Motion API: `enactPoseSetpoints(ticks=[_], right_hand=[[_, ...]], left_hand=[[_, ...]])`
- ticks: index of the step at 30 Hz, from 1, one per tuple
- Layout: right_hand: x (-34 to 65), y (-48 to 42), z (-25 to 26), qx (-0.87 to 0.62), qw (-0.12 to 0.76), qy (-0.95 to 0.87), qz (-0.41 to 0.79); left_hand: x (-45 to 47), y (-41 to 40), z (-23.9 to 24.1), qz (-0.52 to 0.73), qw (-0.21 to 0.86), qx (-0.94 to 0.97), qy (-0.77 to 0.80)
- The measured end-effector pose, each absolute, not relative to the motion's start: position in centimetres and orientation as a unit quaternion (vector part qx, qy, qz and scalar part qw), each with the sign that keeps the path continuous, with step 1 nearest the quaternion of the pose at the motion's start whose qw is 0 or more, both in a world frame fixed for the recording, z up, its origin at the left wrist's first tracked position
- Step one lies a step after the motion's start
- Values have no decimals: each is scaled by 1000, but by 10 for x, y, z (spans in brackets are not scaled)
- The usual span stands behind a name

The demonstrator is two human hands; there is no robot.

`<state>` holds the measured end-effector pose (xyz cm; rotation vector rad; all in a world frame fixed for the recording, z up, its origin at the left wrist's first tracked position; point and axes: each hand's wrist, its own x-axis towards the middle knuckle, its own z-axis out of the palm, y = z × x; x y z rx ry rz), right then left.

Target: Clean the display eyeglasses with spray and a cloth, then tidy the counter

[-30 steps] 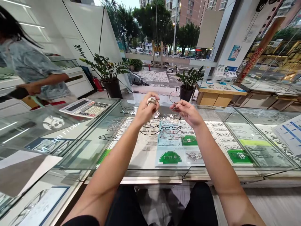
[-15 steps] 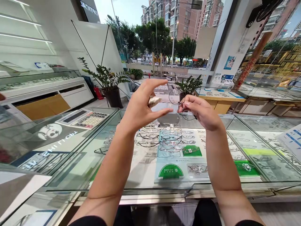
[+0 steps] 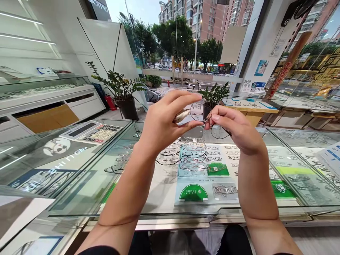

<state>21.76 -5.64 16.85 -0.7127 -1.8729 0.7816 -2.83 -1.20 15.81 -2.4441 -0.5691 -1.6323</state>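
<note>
Above the glass counter, my right hand (image 3: 236,129) pinches a pair of thin-rimmed eyeglasses (image 3: 220,132) near the bridge. One round lens hangs below the fingers and the other rises to their left. My left hand (image 3: 166,118) has its thumb and index finger spread around that upper lens, with the thumb tip close to the rim beside my right fingertips. Whether the thumb touches the rim, I cannot tell. A crumpled white piece, like a cloth or tissue (image 3: 183,115), is tucked in the bent fingers of my left hand.
Several eyeglasses (image 3: 194,154) lie in rows inside the glass display case (image 3: 159,210), near a green half-round sign (image 3: 193,193). A calculator (image 3: 91,132) rests on the counter at left. Potted plants (image 3: 127,106) and a glass front stand beyond.
My left hand has moved right, bringing its thumb and index finger around the upper lens. My right hand has shifted slightly right and down, and the eyeglasses have turned a little.
</note>
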Motion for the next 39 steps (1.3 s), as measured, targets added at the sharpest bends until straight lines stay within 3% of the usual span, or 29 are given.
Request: enactPoseSetpoints(ticks=[7,11,24,39], right_hand=[[220,-65,164,-354,567,-738,93],[223,-70,163,-382,557,-737,14],[221,-74,165,-362,576,-732,-37],[232,-67,163,-374,567,-734,12]], left_hand=[[-26,-16,158,-605,102,-761,-210],[-28,-15,155,-642,75,-727,-234],[-26,-11,152,-661,116,-701,-243],[-29,-15,156,-639,63,-729,-237]])
